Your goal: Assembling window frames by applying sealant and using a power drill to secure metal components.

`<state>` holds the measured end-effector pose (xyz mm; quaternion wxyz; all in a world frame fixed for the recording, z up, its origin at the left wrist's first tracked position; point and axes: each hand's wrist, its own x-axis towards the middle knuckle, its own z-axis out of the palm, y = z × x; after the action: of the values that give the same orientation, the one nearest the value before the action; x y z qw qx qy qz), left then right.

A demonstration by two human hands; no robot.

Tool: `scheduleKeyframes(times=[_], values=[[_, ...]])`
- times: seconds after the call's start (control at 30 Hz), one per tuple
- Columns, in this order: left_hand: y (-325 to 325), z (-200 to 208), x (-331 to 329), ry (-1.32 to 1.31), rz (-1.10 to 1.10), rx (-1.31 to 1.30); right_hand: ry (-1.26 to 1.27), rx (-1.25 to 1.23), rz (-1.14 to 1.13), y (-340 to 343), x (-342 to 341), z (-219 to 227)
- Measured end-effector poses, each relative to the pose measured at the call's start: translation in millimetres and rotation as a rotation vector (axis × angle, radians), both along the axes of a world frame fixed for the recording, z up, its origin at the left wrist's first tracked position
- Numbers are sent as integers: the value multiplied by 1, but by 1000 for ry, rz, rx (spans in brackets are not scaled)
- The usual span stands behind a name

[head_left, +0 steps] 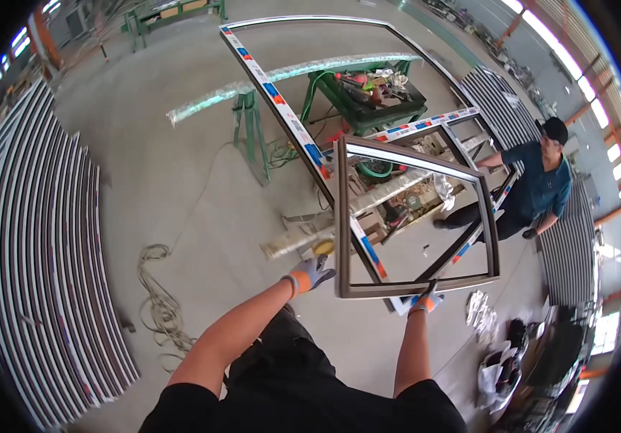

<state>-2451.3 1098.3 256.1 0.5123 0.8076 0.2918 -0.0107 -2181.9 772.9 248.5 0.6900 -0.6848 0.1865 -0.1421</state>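
Observation:
A brown window sash (343,224), an open rectangle without visible glass, stands tilted before me over a larger window frame (273,94). My right hand (426,299), in a grey and orange glove, is closed around the sash's bottom rail. Just left of the sash's lower left corner is my left hand (310,277), gloved alike, its fingers stretched out and apart, with nothing in it. The larger frame carries strips of blue, red and white tape and lies across supports; the sash covers part of it.
A green tool cart (368,108) and a green stand (251,133) are beyond. A co-worker (534,180) in a dark cap stands at the right by the frame. Stacked profiles (43,260) fill the left; a coiled rope (160,303) lies on the floor.

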Motion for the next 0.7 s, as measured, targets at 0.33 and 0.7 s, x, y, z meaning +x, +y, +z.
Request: scheduleKeyframes(times=[0.33, 0.7], values=[[329, -130, -307, 221, 432, 216, -414, -796, 159, 271, -65, 88], [445, -165, -495, 399, 958, -572, -437, -808, 647, 591, -74, 94]])
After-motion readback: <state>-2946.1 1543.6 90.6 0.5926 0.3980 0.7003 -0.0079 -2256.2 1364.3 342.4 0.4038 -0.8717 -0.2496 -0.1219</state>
